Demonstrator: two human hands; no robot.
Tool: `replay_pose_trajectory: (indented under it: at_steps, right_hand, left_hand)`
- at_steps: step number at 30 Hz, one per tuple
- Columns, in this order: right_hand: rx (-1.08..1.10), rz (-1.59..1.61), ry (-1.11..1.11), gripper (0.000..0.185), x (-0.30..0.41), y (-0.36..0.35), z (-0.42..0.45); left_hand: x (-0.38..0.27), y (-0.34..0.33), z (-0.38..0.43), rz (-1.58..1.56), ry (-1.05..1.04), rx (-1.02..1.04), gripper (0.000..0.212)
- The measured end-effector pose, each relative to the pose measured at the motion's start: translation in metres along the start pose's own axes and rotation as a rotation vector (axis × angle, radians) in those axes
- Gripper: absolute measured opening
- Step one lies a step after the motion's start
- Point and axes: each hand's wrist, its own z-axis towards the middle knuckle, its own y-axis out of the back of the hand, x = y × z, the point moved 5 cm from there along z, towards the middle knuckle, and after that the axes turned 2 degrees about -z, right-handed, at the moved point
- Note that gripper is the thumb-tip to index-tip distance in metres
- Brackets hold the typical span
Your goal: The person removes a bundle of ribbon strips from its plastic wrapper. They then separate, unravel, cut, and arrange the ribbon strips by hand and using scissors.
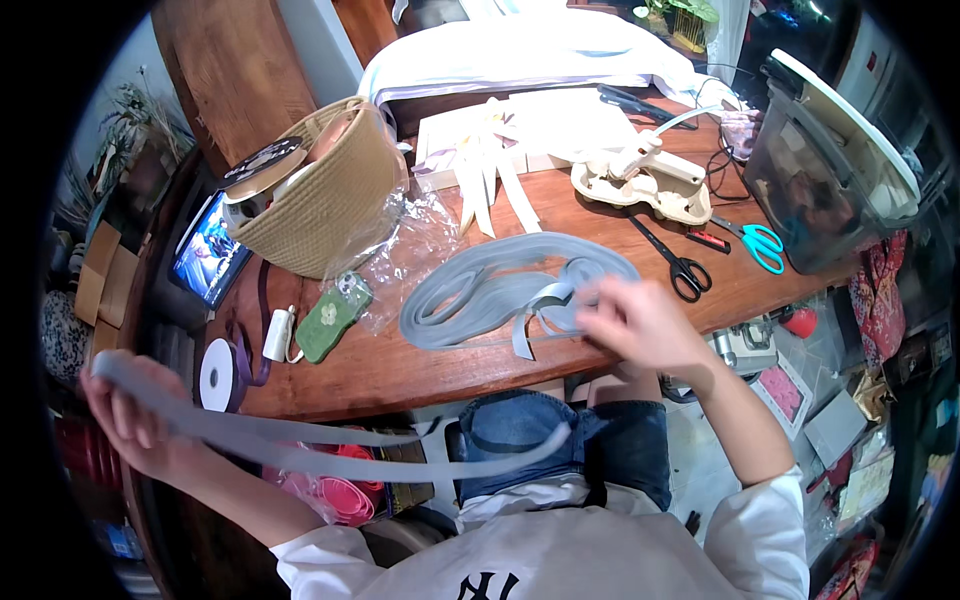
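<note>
My left hand (133, 427) is raised off the table's left side, its fingers shut on a grey ribbon (360, 466). Two lengths of this ribbon hang from the hand and trail over my lap. At the table's front edge, my right hand (641, 326) is blurred, with its fingers curled. It covers the right end of a wide oval coil of grey ribbon (480, 304); whether it pinches any ribbon cannot be made out. A shiny pale ribbon piece (520, 337) lies across the coil, beside that hand.
Right of the coil lie black-handled scissors (688, 279), turquoise-handled scissors (763, 247) and a glue gun (637, 154) on a pulp tray (679, 210). Leftward are a woven basket (322, 214), a green phone case (334, 319), a ribbon spool (217, 375) and a lit screen (210, 251).
</note>
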Motion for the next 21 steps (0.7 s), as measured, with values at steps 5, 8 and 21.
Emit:
replay_pose_trajectory:
  at_steps: [5, 8, 21]
  right_hand:
    - [-0.08, -0.268, 0.149, 0.017, 0.001, 0.001, 0.048]
    - [0.134, 0.457, -0.027, 0.01, -0.021, 0.002, 0.085]
    - [-0.36, 0.867, 0.776, 0.022, 0.169, 0.156, 0.019]
  left_hand:
    - [0.076, -0.016, -0.008, 0.421, 0.045, -0.241, 0.031]
    - [0.121, -0.029, -0.007, 0.375, 0.247, -0.292, 0.029]
    - [0.31, -0.109, 0.015, -0.318, 0.897, -0.035, 0.057]
